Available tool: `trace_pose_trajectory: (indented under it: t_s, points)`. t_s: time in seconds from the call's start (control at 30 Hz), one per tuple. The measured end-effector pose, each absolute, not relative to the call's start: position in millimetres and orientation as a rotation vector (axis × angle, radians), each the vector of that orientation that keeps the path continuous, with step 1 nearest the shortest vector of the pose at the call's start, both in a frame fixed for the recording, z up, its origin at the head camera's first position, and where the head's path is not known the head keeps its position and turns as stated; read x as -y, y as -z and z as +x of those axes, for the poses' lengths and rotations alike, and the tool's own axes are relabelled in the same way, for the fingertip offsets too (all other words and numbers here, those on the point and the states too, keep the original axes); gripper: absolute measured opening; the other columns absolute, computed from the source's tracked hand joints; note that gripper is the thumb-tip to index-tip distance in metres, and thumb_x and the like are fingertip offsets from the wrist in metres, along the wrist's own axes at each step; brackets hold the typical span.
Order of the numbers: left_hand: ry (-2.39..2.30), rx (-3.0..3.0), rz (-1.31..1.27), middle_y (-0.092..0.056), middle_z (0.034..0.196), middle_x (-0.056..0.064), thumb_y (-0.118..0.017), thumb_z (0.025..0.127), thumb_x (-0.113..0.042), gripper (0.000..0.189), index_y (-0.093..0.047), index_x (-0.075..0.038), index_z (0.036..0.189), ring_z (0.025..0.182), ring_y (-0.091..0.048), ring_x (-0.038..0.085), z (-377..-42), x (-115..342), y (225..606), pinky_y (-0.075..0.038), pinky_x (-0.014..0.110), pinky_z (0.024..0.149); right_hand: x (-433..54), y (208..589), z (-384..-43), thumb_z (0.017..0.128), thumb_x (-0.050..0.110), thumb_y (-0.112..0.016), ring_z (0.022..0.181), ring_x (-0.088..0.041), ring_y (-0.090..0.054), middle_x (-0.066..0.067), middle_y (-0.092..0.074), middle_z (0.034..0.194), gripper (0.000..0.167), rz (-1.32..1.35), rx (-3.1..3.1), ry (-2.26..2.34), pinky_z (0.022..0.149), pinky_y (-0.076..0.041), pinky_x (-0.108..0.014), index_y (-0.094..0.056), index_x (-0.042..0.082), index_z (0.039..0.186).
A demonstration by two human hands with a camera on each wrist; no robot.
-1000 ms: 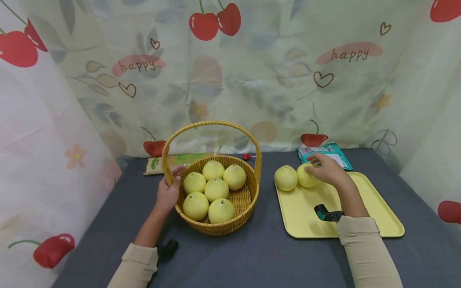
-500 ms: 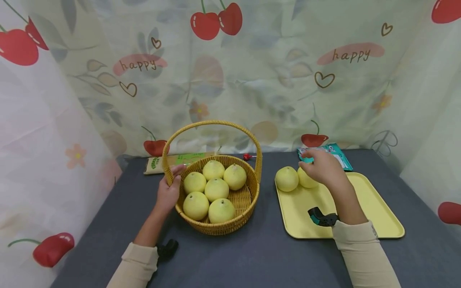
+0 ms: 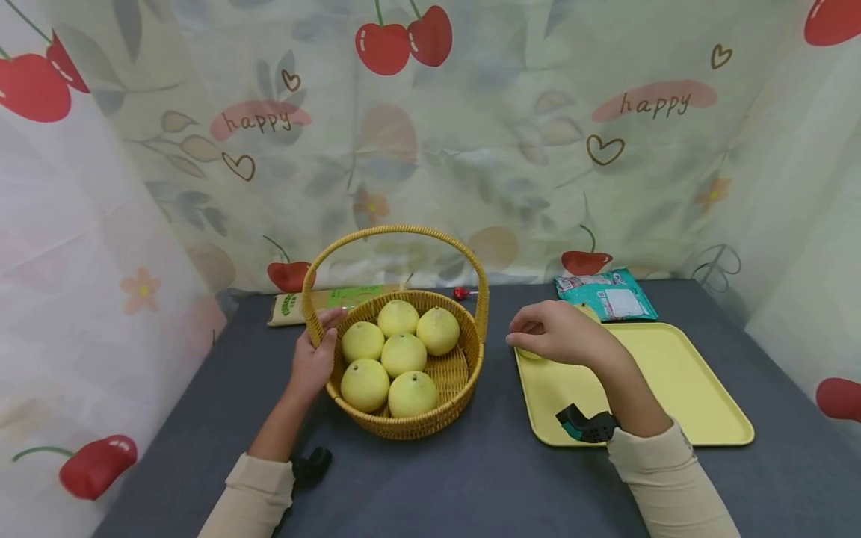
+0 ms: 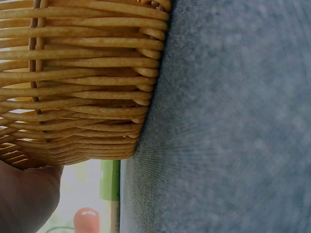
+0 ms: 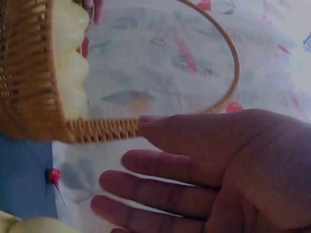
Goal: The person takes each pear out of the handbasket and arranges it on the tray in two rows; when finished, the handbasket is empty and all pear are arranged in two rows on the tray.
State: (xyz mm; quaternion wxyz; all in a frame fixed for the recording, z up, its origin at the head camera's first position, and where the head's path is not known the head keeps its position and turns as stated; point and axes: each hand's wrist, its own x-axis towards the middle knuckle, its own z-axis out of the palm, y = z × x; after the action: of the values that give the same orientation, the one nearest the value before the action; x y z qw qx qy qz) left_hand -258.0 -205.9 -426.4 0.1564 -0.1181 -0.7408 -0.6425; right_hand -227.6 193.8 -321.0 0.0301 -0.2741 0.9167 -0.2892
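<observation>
In the head view my left hand [image 3: 313,365] grips the side of a woven wicker basket [image 3: 420,428] at the foot of its tall handle. Several round, pale yellow melons [image 3: 404,354] lie in the basket. Over the far left corner of a yellow tray [image 3: 679,388] hovers my right hand [image 3: 561,334], largely hiding two more melons; a bit of one melon [image 3: 587,310] shows behind the knuckles. The right wrist view shows that hand's fingers [image 5: 160,191] extended and spread, holding nothing. Wickerwork fills the left wrist view's upper left.
A teal packet [image 3: 608,295] lies behind the tray. A green and tan package [image 3: 292,308] is partly hidden behind the basket, and a red lollipop [image 3: 461,293] lies by the handle. Printed cloth [image 3: 444,149] hangs behind the dark grey tabletop [image 3: 457,493].
My right hand has moved left and slightly down, from above the right melon on the tray to above the left one. The left hand and basket have stayed in place.
</observation>
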Motion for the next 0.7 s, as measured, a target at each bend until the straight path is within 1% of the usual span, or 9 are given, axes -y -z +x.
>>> trace_pose_trajectory:
  t_s: [0.07,0.2,0.4,0.57,0.7]
  points:
    - [1.839,2.122,-0.343,-0.052,0.140,0.027,-0.043,0.106,0.002,0.035,-0.051,0.009,0.140,0.136,-0.044,0.033,-258,206,427,-0.031,0.023,0.107,-186,324,-227,0.096,0.022,-0.070,0.089,-0.019,-0.068,0.000,-0.073,0.096,0.020,-0.898,-2.817,0.918,0.079,-0.055,-0.041,-0.074,0.005,0.105]
    - [1.839,2.126,-0.343,-0.052,0.140,0.027,-0.043,0.106,0.001,0.035,-0.051,0.009,0.140,0.136,-0.044,0.033,-259,207,427,-0.030,0.025,0.108,-169,331,-226,0.096,0.021,-0.070,0.093,-0.018,-0.068,0.001,-0.072,0.099,0.020,-1.013,-2.839,0.942,0.081,-0.054,-0.041,-0.074,0.006,0.109]
    - [1.838,2.116,-0.333,-0.053,0.140,0.028,-0.043,0.106,0.003,0.035,-0.051,0.010,0.139,0.135,-0.045,0.034,-259,207,427,-0.031,0.024,0.107,-140,345,-224,0.095,0.021,-0.072,0.098,-0.020,-0.069,-0.002,-0.073,0.105,0.022,-1.200,-2.885,0.950,0.085,-0.053,-0.040,-0.073,0.007,0.112]
    - [1.839,2.119,-0.340,-0.052,0.140,0.028,-0.043,0.106,0.003,0.035,-0.050,0.010,0.139,0.136,-0.045,0.034,-259,207,427,-0.031,0.022,0.107,-117,359,-223,0.094,0.028,-0.073,0.095,-0.016,-0.068,0.001,-0.073,0.104,0.024,-1.294,-2.885,0.926,0.082,-0.053,-0.035,-0.074,0.010,0.110]
    - [1.853,2.121,-0.332,-0.052,0.141,0.027,-0.042,0.106,0.003,0.035,-0.049,0.010,0.140,0.137,-0.044,0.032,-259,206,427,-0.030,0.025,0.108,-104,367,-223,0.093,0.031,-0.074,0.098,-0.019,-0.068,0.001,-0.072,0.105,0.029,-1.317,-2.802,0.945,0.085,-0.053,-0.035,-0.073,0.009,0.111]
